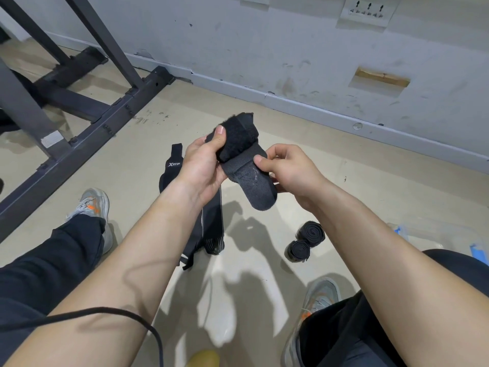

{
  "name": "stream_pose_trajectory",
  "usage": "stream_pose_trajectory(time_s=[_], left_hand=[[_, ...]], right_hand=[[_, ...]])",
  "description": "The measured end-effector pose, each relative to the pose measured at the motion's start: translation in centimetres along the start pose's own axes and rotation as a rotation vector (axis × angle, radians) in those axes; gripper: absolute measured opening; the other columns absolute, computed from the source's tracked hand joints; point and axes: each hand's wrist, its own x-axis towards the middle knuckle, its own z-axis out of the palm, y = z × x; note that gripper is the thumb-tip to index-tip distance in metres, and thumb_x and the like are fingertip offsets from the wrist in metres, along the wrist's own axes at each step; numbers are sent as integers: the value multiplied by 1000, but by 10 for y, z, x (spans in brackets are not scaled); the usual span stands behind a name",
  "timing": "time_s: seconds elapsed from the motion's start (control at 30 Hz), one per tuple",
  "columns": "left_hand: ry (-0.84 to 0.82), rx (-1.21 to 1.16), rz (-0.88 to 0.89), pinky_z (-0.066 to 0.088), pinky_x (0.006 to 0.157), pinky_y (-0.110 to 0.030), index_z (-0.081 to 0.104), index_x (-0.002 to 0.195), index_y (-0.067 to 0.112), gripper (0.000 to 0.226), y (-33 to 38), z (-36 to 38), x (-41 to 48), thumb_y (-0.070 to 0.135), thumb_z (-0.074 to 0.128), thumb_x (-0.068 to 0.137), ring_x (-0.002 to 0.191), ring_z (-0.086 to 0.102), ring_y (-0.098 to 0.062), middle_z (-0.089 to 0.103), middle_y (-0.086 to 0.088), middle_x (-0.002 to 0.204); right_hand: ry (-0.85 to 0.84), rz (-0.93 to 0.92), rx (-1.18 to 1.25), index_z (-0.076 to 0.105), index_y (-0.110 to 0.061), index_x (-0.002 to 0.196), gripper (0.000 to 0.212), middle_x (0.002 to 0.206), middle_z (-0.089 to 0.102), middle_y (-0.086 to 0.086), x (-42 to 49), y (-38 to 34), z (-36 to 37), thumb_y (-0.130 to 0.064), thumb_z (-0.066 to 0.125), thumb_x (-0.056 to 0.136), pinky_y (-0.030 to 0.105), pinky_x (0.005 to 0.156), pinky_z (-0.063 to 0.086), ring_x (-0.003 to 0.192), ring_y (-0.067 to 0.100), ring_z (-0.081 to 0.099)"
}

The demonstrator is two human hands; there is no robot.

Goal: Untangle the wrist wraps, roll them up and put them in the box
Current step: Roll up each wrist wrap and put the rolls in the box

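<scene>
Centre of frame: your left hand (201, 165) grips the part-rolled held wrap (238, 144), thumb pressed on its fuzzy black face. Your right hand (288, 170) pinches the grey rounded tail that hangs below the roll. The wrap is in the air above the floor (344, 181), touching nothing else.

Expect it to be light, soft and limp. Its hook-and-loop face should cling to itself and to other fabric, so it is unlikely to slip but may spring open if released. Take the roll across its width and hold the tail taut.

Below your left wrist, the loose wraps (211, 234) lie overlapped on the floor, partly hidden by the forearm; how far they are tangled cannot be told. Lower right of centre, two rolled wraps (311, 231) sit touching each other.

At the right edge lies the box (434, 234), translucent with blue clips; whether it is lidded cannot be told. Your right forearm lies between the hands and the box.

The metal frame (79, 144) at upper left and the cable (148, 324) at lower left are well apart from the work.
</scene>
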Motion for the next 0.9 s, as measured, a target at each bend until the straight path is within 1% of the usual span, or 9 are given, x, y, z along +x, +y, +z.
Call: stream_pose_trajectory(time_s=[0.07,0.2,0.37,0.47,0.63,0.7,0.77,0.83,0.9], left_hand=[[0,-22,13,64,75,-40,62,124,-5,34,5,-3,3,23,54,107,93,77,-26,76,-18,107],[60,50,91,64,73,-41,52,135,-6,41,2,-5,6,19,60,104,98,75,-29,71,-19,119],[116,202,164,61,71,-38,50,129,13,36,-17,-2,7,17,69,99,95,71,-29,70,-17,118],[115,214,202,59,72,-40,49,116,22,29,-21,1,7,13,70,98,92,68,-27,67,-10,109],[133,193,206,60,74,-40,49,110,26,27,-19,2,12,16,71,97,96,69,-28,66,-10,112],[143,195,213,59,70,-37,50,110,26,27,-19,1,13,18,72,97,96,69,-27,66,-10,113],[145,208,220,58,65,-33,49,109,27,27,-19,1,12,18,71,97,93,69,-26,65,-9,111],[128,231,224,59,66,-33,49,112,27,28,-21,1,12,17,71,98,93,69,-24,64,-9,111],[92,277,233,61,71,-34,49,117,25,30,-24,-1,8,16,70,98,92,70,-20,64,-7,110]], right_hand=[[-26,65,74,49,-18,76,29,75,61,1,1,0,-1,-20,64,100,23,51,48,52,13,58],[-45,61,31,52,-17,76,28,76,63,1,1,-2,1,-24,61,102,23,52,51,57,14,59],[38,-2,-147,66,-9,78,31,67,58,6,2,0,1,-34,64,96,43,65,58,64,22,56],[89,-7,-138,64,-12,74,29,64,55,5,0,-3,-3,-34,70,93,30,55,45,57,19,50],[52,26,-136,62,-7,101,30,78,71,7,-10,-9,-4,-26,81,86,29,52,55,64,18,67],[80,4,-74,55,-12,112,37,68,68,1,-13,-10,-5,-18,81,86,29,51,54,59,16,65],[64,-60,-44,59,-13,106,24,56,61,-3,-14,-13,-6,-12,76,90,28,49,52,54,17,59],[12,-112,-15,67,-11,94,4,64,63,6,-15,-16,-9,-11,71,94,27,50,50,55,19,56],[-32,-137,25,72,-10,92,7,75,65,10,-15,-18,-12,-9,66,97,24,54,52,59,17,59]])
